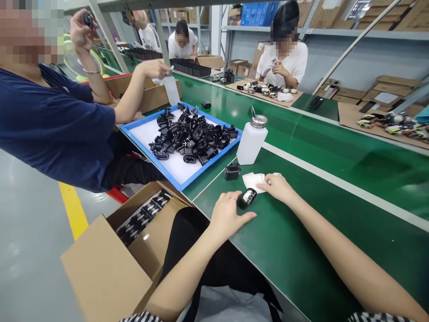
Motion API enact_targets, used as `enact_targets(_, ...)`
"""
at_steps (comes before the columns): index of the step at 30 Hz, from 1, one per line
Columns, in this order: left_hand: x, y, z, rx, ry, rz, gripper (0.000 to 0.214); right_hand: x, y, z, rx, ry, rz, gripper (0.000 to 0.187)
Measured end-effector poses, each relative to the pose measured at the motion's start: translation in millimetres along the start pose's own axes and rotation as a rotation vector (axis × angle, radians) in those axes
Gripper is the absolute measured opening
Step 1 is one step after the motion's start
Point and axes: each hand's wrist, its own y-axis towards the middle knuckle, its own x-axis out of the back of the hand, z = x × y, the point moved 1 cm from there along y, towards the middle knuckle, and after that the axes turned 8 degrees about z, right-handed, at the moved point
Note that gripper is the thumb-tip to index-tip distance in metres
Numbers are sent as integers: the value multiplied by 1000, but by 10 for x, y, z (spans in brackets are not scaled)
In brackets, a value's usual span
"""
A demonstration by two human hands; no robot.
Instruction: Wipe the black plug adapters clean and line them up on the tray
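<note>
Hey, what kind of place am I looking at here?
Probably a factory assembly line: several seated workers share a long green workbench, a blue tray holds a heap of small black plastic plug adapters, and an open cardboard box holds more.
</note>
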Motion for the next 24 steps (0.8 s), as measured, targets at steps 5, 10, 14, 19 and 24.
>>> enact_targets(5, -83, 133, -28, 57, -64, -52, 27, 14, -194, 228, 89, 127, -125, 4)
enact_targets(10, -70, 129, 11, 53, -100, -75, 25, -97, -498, 422, 350, 224, -289, 29)
enact_targets(14, -69, 112, 8, 57, -78, -89, 20, -235, -574, 430, 670, 27, -370, 41)
enact_targets(19, -69, 123, 9, 56, -73, -84, 23, -240, -507, 246, 684, -35, -393, 39)
enact_targets(24, -61, 90, -19, 44, -104, -24, 29, -128, -336, -10, 205, 462, -264, 43)
